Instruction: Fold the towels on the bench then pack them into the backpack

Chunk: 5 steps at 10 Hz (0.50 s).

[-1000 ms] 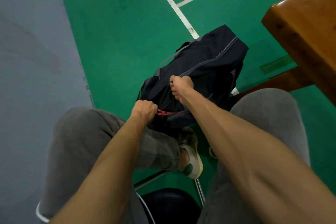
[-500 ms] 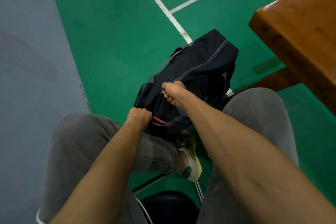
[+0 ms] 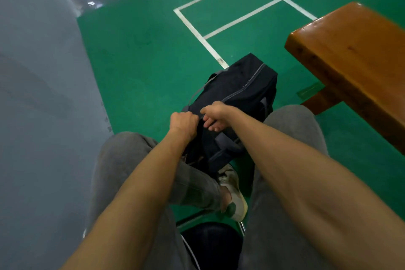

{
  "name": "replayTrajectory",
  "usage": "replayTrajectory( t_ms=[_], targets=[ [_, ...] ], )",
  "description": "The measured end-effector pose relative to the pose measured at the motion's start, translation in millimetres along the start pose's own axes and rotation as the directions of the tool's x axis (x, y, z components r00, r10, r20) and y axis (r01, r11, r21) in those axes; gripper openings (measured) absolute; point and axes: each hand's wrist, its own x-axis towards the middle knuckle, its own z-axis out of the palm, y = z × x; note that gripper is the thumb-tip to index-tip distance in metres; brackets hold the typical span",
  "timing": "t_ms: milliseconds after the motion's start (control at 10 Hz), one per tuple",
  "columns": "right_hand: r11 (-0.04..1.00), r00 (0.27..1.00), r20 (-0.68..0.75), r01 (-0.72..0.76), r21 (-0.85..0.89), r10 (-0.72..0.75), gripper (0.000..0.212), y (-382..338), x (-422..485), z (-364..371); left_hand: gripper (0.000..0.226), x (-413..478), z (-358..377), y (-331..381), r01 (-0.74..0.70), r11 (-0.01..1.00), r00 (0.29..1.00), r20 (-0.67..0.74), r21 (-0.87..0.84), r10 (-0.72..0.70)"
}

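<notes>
Left hand (image 3: pixel 183 122) fisted on the backpack (image 3: pixel 236 103) top; right hand (image 3: pixel 213 116) pinching at the zipper (image 3: pixel 245 87), grip unclear. Brace the fabric, pull the slider smoothly toward 1 o'clock.

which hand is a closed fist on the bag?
The left hand: its fingers are curled tight, gripping the backpack at its near edge. The right hand beside it pinches the bag with loosely spread fingers.

You see the black backpack (image 3: pixel 236 87) with grey zip lines lying tilted on the green floor (image 3: pixel 142 50), beside the brown wooden bench (image 3: pixel 355 55).
</notes>
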Motion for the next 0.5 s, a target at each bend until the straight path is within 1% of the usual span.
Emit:
replayTrajectory(
  t_ms=[200, 300, 400, 500],
  targets=[
    [0.994, 0.986, -0.134, 0.094, -0.062, -0.102, 0.046, -10, -37, -34, 0.024, -5, -58, 6, -0.035, 0.995, 0.989, -0.147, -0.090, 0.022],
    [0.988, 0.973, -0.179, 0.138, -0.065, -0.148, 0.036, -21, -65, -56, 0.026, -11, -92, 7, -0.070, 0.988, 0.974, -0.222, -0.141, 0.038],
    [0.984, 0.950, -0.256, 0.165, -0.070, -0.177, 0.027, -32, -98, -82, 0.026, -15, -129, 9, -0.084, 0.981, 0.953, -0.301, -0.176, 0.028],
    [0.974, 0.925, -0.308, 0.206, -0.092, -0.224, 0.020, -37, -134, -103, 0.030, -20, -170, 17, -0.122, 0.952, 0.941, -0.338, -0.282, 0.020]
  ],
)
